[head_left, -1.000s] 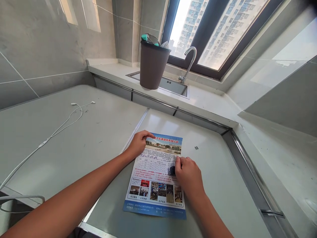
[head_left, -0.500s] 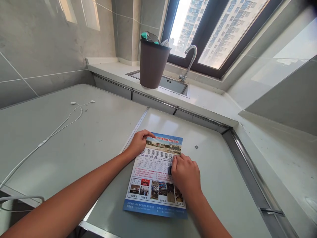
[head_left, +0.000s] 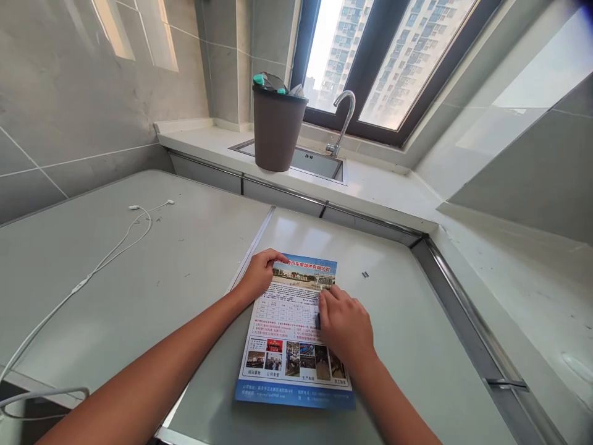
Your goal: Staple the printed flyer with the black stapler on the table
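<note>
A printed flyer (head_left: 278, 309) with a blue top and bottom band lies on the pale table. My left hand (head_left: 260, 272) grips its upper left edge, the index finger reaching over the top corner. Over the flyer's right edge, my right hand (head_left: 346, 318) is closed around a small black thing (head_left: 318, 321). Only a sliver of that thing shows beside the fingers, so its kind is hidden. Two short grey metal strips (head_left: 365, 274), like staple sticks, lie on the table to the right of the flyer.
A white cable (head_left: 92, 272) runs across the left table panel (head_left: 185, 235), among small dark bits. Behind stands a brown bin (head_left: 279, 133) on the counter, in front of a sink (head_left: 319, 164) with a chrome tap (head_left: 343, 120). A metal-edged ledge (head_left: 467, 309) borders the right side.
The view has shifted slightly, so the scene sits a little lower and further left at the back. Both hands keep their places on the flyer.
</note>
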`<state>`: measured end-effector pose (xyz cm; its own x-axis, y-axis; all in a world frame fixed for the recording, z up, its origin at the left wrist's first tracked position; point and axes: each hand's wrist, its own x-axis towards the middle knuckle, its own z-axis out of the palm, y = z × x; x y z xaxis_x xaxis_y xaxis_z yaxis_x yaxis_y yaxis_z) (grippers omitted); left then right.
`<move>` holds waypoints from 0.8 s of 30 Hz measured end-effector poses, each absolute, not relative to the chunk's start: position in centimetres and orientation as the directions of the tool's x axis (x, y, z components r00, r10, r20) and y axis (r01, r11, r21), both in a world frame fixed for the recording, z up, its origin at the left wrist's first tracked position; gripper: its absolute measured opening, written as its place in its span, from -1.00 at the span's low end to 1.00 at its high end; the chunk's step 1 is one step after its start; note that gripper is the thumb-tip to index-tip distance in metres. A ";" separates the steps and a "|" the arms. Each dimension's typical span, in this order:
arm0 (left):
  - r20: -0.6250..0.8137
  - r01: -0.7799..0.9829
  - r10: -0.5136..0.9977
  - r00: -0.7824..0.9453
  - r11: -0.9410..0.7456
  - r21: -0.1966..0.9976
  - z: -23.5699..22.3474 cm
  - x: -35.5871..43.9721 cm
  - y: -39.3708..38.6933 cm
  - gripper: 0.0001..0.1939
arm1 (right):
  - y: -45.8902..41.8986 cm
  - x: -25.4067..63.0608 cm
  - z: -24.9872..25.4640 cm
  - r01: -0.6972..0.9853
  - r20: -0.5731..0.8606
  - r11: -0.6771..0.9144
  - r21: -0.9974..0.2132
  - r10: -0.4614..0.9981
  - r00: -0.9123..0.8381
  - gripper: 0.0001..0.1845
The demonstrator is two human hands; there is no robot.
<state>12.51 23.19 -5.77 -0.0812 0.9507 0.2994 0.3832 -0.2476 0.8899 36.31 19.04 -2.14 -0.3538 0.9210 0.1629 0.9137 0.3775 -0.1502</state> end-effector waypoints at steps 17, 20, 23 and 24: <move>0.245 0.475 0.969 0.018 -0.224 0.851 -5.6 12.6 23.1 -0.66 | 23.5 47.5 1.8 0.547 -0.096 0.533 -0.646 0.654 -0.750 -0.89; 0.233 0.501 0.972 0.029 -0.215 0.838 -5.3 12.7 23.0 -0.67 | 24.4 50.7 1.9 0.603 -0.134 0.440 -0.666 0.724 -0.677 -0.79; 0.231 0.529 0.972 0.036 -0.214 0.821 -5.1 12.7 22.9 -0.66 | 25.3 52.9 1.4 0.655 -0.089 0.405 -0.638 0.806 -0.585 -0.72; 0.233 0.541 0.972 0.042 -0.218 0.812 -5.1 12.7 22.9 -0.66 | 25.5 53.0 1.2 0.669 -0.054 0.405 -0.623 0.831 -0.553 -0.71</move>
